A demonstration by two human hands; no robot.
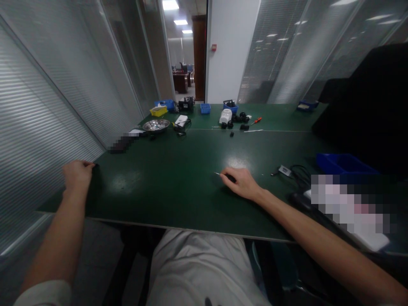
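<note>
At the table's left edge, the fingers of my left hand (78, 173) pinch a small black piece (96, 164), too small to make out its kind. My right hand (244, 182) rests on the green tabletop (172, 182) near the middle, its fingers closed around what looks like a small screwdriver (231, 177). Its handle is black, and a thin metal shaft points left from the fingertips. The two hands are far apart.
Farther back are a steel bowl (156, 125), a white device with cables (181, 122), blue bins (205, 109), black parts (241, 118) and an orange screwdriver (256, 120). A blue tray (344, 163) and a cable with a grey box (284, 171) lie at right.
</note>
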